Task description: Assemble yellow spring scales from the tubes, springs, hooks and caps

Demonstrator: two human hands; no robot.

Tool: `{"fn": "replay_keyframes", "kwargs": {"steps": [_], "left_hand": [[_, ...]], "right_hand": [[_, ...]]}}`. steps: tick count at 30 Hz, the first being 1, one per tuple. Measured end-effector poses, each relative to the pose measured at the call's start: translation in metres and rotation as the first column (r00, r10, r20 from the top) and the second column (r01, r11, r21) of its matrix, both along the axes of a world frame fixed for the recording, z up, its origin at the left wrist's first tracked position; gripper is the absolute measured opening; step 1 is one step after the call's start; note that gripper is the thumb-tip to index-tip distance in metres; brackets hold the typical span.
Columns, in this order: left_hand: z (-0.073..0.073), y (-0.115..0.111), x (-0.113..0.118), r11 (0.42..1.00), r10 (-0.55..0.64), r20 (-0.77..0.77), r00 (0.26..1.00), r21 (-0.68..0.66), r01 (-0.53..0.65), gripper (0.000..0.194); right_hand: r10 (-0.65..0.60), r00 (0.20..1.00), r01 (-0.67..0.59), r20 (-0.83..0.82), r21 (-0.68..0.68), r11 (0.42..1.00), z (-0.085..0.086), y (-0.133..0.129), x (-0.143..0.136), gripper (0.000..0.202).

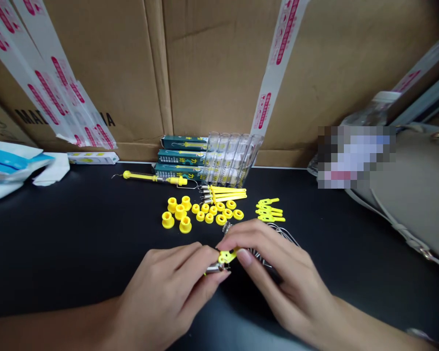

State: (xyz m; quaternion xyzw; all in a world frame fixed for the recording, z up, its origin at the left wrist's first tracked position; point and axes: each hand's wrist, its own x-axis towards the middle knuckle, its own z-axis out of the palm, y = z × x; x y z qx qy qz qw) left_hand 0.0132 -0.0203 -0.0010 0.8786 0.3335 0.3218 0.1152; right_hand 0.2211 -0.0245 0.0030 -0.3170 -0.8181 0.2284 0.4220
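Observation:
My left hand point(168, 287) is closed on a shiny metal piece point(215, 268), which looks like a spring; most of it is hidden by the fingers. Between thumb and fingers, my right hand point(281, 270) pinches a flat yellow plastic tab point(226, 256) with holes in it. The tab's end meets the end of the metal piece, and the two hands almost touch. Beyond the right fingers lie bent wire hooks point(283, 233) and a small coil spring point(227, 227), both partly covered. More yellow tabs point(270, 210) lie behind that hand.
Yellow flanged bushings point(180, 211) and yellow rings point(221, 219) lie grouped on the black table point(76, 234). Behind them are yellow strips with springs point(229, 196), an assembled spring scale point(149, 178), clear tubes point(234, 156) and green boxes point(179, 157). A bag point(409, 195) stands right.

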Motion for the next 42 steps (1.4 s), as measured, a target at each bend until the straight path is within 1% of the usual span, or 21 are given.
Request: {"fn": "replay_keyframes", "kwargs": {"steps": [3,7,10,13,15,18,23,29,33,36,38,40,42], "left_hand": [[0.000,0.000,-0.002,0.999,0.001,0.013,1.000,-0.046,0.000,0.023],[-0.002,0.000,-0.004,0.993,0.015,0.005,1.000,-0.120,-0.015,0.022],[-0.002,0.001,-0.004,0.986,0.029,0.015,0.999,-0.162,-0.026,0.022],[0.001,0.001,-0.005,0.979,-0.007,0.046,0.999,-0.203,0.016,0.020],[0.004,0.002,-0.006,0.980,-0.025,0.053,0.998,-0.195,0.035,0.020],[0.007,0.003,-0.005,0.988,-0.005,0.042,0.999,-0.153,0.012,0.023],[0.003,0.003,-0.002,0.982,-0.006,0.062,0.998,-0.191,0.018,0.019],[0.002,0.003,-0.004,0.982,0.006,0.090,0.996,-0.186,0.011,0.019],[0.005,0.004,-0.003,0.982,-0.008,0.116,0.993,-0.186,0.029,0.018],[0.006,0.005,-0.003,0.985,-0.012,0.108,0.994,-0.172,0.031,0.017],[0.006,0.007,-0.003,0.984,0.014,0.112,0.994,-0.179,0.007,0.015],[0.005,0.011,-0.005,0.974,0.079,0.118,0.990,-0.221,-0.051,0.012],[0.005,0.015,-0.007,0.956,0.137,0.110,0.984,-0.275,-0.103,0.014]], "right_hand": [[0.061,0.995,-0.063,0.080,0.025,0.998,-0.001,-0.002,0.004,0.038],[0.074,0.995,-0.071,0.071,-0.042,0.997,-0.004,-0.004,0.005,0.039],[0.022,0.999,-0.019,0.041,-0.080,0.997,-0.004,-0.004,0.002,0.033],[-0.038,0.999,0.041,0.035,-0.118,0.992,-0.004,-0.004,0.000,0.026],[-0.059,0.998,0.062,0.033,-0.127,0.990,-0.004,-0.005,-0.002,0.024],[-0.092,0.995,0.095,0.032,-0.121,0.988,-0.005,-0.006,-0.002,0.023],[-0.110,0.993,0.114,0.040,-0.104,0.988,-0.006,-0.006,-0.001,0.024],[-0.116,0.993,0.115,-0.004,-0.030,0.993,-0.004,-0.006,-0.002,0.026],[-0.111,0.994,0.112,0.022,-0.046,0.993,-0.002,-0.006,-0.001,0.024],[-0.113,0.992,0.117,0.053,-0.070,0.991,0.002,-0.006,0.000,0.020],[-0.120,0.991,0.125,0.061,-0.090,0.988,0.005,-0.006,0.001,0.018],[-0.132,0.990,0.138,0.053,-0.131,0.982,0.009,-0.008,0.002,0.019],[-0.157,0.987,0.162,0.041,-0.197,0.967,0.013,-0.010,0.003,0.021]]}}
